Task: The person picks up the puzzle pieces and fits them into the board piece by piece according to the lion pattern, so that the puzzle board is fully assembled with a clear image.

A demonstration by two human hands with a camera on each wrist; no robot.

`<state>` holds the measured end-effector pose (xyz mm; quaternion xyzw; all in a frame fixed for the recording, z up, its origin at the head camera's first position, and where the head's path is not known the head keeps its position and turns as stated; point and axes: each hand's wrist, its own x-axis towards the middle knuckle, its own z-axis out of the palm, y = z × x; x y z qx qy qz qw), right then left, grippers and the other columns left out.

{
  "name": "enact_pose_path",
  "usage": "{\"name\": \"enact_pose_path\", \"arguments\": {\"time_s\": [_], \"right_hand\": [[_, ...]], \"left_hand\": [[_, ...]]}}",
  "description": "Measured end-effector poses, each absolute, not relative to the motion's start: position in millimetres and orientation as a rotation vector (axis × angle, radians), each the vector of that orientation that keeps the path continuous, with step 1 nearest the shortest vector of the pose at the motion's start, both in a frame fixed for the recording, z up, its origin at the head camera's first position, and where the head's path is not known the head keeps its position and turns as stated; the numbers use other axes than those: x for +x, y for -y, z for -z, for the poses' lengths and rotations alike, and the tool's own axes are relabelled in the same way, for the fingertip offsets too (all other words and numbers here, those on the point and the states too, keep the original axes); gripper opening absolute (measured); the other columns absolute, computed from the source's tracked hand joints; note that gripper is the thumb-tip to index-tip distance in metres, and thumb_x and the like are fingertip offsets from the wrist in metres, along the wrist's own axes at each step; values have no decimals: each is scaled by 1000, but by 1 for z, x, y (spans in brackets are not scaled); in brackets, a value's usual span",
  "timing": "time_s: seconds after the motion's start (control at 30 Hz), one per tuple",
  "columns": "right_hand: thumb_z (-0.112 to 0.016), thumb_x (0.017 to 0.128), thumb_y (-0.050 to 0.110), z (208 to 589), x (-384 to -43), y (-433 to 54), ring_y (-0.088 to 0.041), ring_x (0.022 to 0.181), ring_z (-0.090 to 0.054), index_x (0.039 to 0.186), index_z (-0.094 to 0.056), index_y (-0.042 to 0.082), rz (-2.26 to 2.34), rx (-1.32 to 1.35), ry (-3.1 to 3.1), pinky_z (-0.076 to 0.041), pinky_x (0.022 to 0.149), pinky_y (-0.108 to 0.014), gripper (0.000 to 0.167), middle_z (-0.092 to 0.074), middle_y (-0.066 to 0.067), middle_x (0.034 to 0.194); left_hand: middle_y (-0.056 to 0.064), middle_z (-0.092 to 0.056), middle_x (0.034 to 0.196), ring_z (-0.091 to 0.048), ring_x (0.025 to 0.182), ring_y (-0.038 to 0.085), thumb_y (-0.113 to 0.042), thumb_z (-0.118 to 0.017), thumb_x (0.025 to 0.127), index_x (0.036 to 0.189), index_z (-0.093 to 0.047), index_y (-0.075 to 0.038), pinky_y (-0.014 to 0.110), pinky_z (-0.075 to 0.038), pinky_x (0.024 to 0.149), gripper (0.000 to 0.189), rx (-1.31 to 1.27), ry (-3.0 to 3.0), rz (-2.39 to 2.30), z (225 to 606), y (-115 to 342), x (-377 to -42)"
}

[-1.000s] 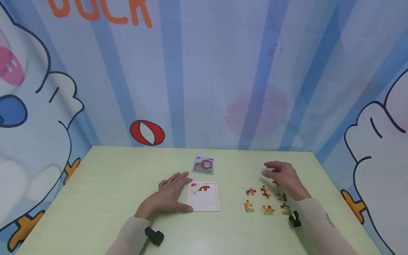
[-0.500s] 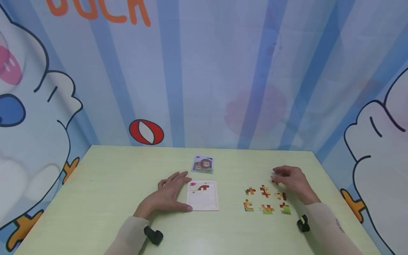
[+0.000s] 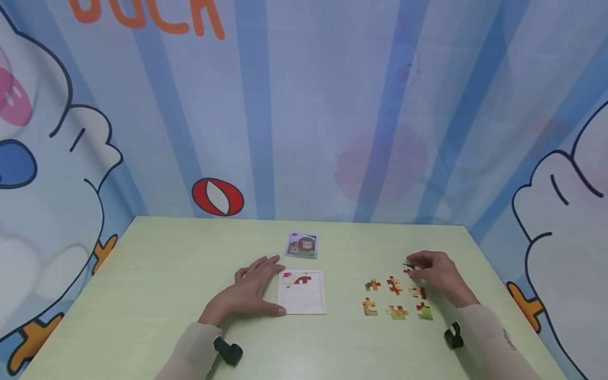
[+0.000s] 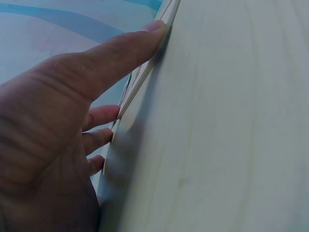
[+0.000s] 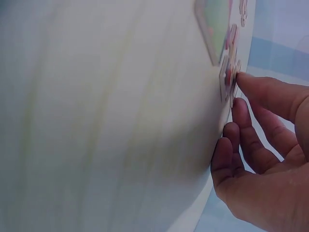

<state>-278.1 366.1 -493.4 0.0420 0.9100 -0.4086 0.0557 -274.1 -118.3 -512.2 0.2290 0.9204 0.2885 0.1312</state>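
Observation:
In the head view my left hand (image 3: 254,290) lies spread along the left edge of a white puzzle board (image 3: 304,301), thumb at its near corner and fingertips at the far corner. A strip of red and pink pieces fills the board's top left. My right hand (image 3: 437,272) pinches a jigsaw piece (image 3: 408,268) at the far right of the loose pieces, partly hidden by the fingers. The right wrist view shows the thumb (image 5: 270,94) on that piece's edge, low over the table.
Several loose jigsaw pieces (image 3: 394,285) lie in rows right of the board. Behind the board rests a lion picture card (image 3: 302,246). The pale table (image 3: 190,253) ends at a striped blue curtain (image 3: 304,105).
My right hand has moved right and down to the far right piece and now grips it. The left hand stays at the board.

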Motion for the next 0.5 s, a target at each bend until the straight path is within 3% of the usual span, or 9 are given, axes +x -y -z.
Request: {"name": "enact_pose_path", "arguments": {"time_s": [0.3,0.5], "right_hand": [[-79,95,9,495,-278,-365,-28,109,-67,135,-69,0,1312,123,-2756,-56,85,-33,42,-71,-21,126],[-77,98,16,495,-278,-365,-18,101,-68,136,-69,1,1359,124,-2742,-54,85,-31,42,-70,-18,126]], "left_hand": [[3,-24,181,-12,170,35,-53,-91,79,162,-45,-21,72,-12,130,100,654,-2679,-827,511,118,-273],[4,-24,181,-12,170,36,-53,-91,79,162,-45,-20,73,-13,129,101,656,-2684,-829,511,118,-274]]}}
